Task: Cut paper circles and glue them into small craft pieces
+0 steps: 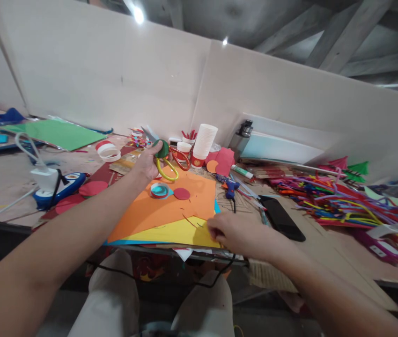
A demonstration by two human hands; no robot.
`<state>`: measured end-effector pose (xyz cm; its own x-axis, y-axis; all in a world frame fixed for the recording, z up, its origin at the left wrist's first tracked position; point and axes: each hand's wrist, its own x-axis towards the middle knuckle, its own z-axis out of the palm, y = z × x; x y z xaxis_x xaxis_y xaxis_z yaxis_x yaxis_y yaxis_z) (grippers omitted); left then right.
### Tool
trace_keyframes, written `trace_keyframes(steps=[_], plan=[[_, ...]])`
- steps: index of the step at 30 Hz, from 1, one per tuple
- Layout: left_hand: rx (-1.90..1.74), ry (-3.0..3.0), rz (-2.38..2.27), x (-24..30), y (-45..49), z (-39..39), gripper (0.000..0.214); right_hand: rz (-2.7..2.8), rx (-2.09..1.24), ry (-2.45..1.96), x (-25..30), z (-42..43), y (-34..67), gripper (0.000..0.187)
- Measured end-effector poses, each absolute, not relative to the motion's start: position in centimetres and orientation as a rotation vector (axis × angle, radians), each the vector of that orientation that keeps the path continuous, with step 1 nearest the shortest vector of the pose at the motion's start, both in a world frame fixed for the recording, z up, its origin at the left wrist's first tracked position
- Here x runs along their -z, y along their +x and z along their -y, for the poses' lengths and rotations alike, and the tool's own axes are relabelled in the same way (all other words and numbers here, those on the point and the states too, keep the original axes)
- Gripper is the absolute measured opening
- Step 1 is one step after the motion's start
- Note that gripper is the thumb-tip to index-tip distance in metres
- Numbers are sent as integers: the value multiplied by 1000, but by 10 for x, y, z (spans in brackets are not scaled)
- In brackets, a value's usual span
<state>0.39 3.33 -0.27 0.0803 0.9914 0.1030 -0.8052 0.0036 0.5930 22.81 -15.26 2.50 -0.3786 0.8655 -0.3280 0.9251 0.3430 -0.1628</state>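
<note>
My left hand (145, 164) is closed around a pair of scissors (166, 177) with one yellow and one red handle loop, held above the back of the paper. The blades point up and away. A round green piece (162, 148) shows at the thumb; whether it belongs to the scissors I cannot tell. My right hand (232, 230) has its fingers curled together at the right end of the yellow sheet (181, 231); what they hold, if anything, is hidden. On the orange sheet (143, 217) sit a small cup-like ring with blue inside (159, 190) and a red paper disc (181, 194).
Stacked paper cups (205, 142) stand at the back, with a blue glue gun (232, 187) nearby. A black phone (281, 217) and piled pipe cleaners (342, 196) lie right. A power strip (58, 189) is left. A black cord (171, 282) hangs over my legs.
</note>
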Motion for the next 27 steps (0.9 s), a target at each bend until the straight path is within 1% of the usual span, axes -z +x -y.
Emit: trace_keyframes(steps=[2, 4, 5, 6, 7, 9, 11, 14, 16, 18, 20, 22, 24, 27], plan=[[-1458, 580, -387, 3, 5, -33, 7, -2428, 660, 1473, -32, 173, 218, 16], [-1450, 560, -381, 2, 5, -33, 9, -2446, 884, 1127, -41, 185, 207, 17], [-1450, 544, -382, 1, 4, -34, 9, -2452, 960, 987, -46, 187, 201, 25], [-1458, 526, -385, -1, 3, -34, 10, -2483, 1032, 925, -51, 185, 196, 30], [-1472, 506, -389, -3, 2, -34, 12, -2520, 1133, 883, -54, 181, 191, 29], [-1514, 467, -387, -8, -3, -35, 14, -2716, 1191, 978, -57, 163, 185, 23], [-1551, 436, -378, -14, -9, -36, 14, -2975, 1100, 1221, -53, 139, 181, 14], [-1568, 404, -383, -19, -15, -38, 12, -3245, 881, 1642, -35, 100, 178, 11], [-1580, 382, -415, -17, -15, -40, 12, -3363, 703, 1773, -22, 77, 178, 10], [-1601, 377, -423, -10, -12, -42, 12, -3431, 537, 1943, -11, 59, 178, 15], [-1580, 416, -449, -1, -5, -42, 11, -3427, 305, 2029, -2, 48, 179, 19], [-1523, 472, -467, 7, 4, -40, 10, -3409, 167, 2063, 6, 43, 179, 25], [-1483, 545, -461, 12, 13, -33, 10, -3384, 125, 2066, 13, 40, 179, 32], [-1422, 690, -445, 14, 26, -18, 19, -3372, 177, 2007, 25, 39, 176, 45]])
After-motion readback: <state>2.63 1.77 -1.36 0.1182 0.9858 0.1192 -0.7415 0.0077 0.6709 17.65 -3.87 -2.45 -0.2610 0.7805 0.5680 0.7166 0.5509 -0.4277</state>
